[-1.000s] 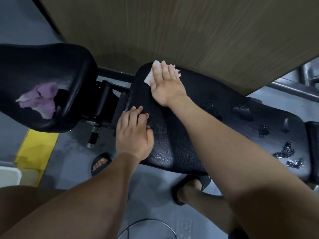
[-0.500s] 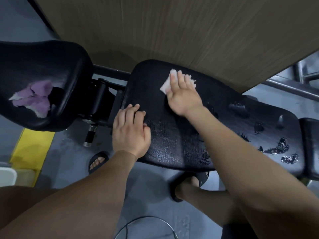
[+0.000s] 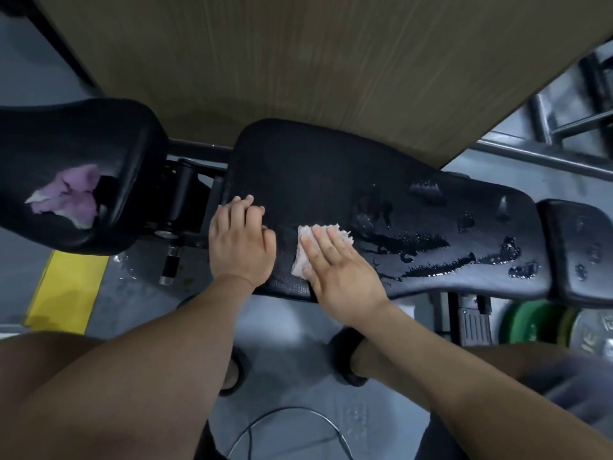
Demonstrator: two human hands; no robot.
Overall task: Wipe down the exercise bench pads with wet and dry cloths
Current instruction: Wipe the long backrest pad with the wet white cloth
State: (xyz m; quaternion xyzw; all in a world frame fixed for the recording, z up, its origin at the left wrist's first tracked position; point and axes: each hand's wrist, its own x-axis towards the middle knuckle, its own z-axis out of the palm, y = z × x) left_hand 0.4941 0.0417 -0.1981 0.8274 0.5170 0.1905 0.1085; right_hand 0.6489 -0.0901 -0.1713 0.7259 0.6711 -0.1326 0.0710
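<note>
Both of my hands are on the long bench pad (image 3: 315, 167). My right hand (image 3: 338, 270) lies flat, fingers straight and close together, pressing a white cloth (image 3: 301, 260) against the pad near its front edge. The cloth's frayed edge shows beyond my fingertips, and one corner sticks out on the thumb side. My left hand (image 3: 240, 240) rests just beside it, palm down with relaxed fingers, holding nothing, at the pad's left end by the hinge.

To the right of the cloth, wet patches (image 3: 431, 242) glisten across the black surface, reaching toward the small pad (image 3: 580, 250) at the far right. Left of the hinge sits the seat pad (image 3: 76, 134), with a crumpled purple cloth (image 3: 71, 194) lying on it. A wooden panel (image 3: 298, 61) stands behind the bench. Under the bench's right end I see a green weight plate (image 3: 530, 323). On the grey floor there is a yellow stripe (image 3: 66, 287) at left and a thin cable (image 3: 288, 423) looping between my legs.
</note>
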